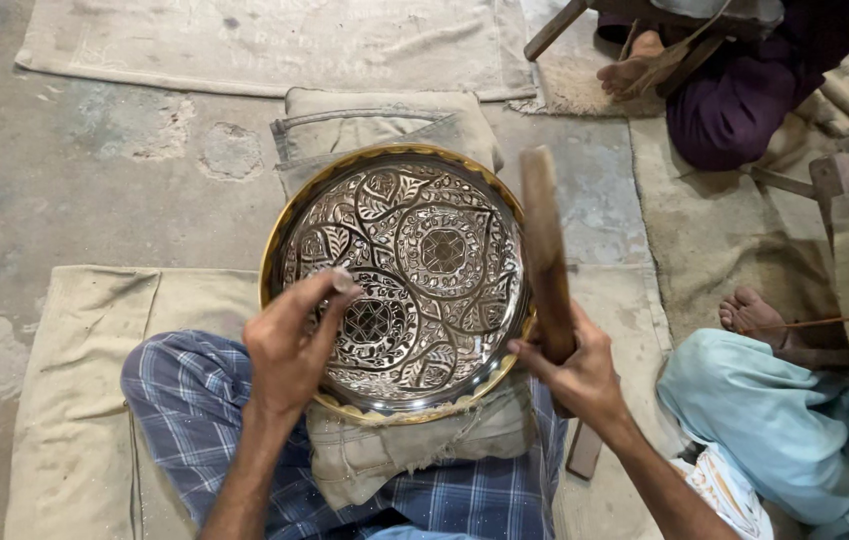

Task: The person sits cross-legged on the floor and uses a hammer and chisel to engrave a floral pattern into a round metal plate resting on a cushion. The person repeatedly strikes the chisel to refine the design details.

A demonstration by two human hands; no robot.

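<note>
A round metal tray (489, 200) with a brass rim and engraved floral patterns rests on a stuffed cloth cushion (384, 122) between my knees. My left hand (289, 345) pinches a small metal chisel (342, 282) with its tip on the tray's lower left pattern. Over the tray's right edge, my right hand (574, 375) grips a long wooden mallet (544, 240) raised upright. My legs in blue checked cloth (184, 400) sit under the tray's near side.
Two other people sit close by: one in light blue trousers with a bare foot (749, 315) at the right, one in purple (744, 100) at the top right. Cloth mats (74, 400) lie on the worn concrete floor (64, 180).
</note>
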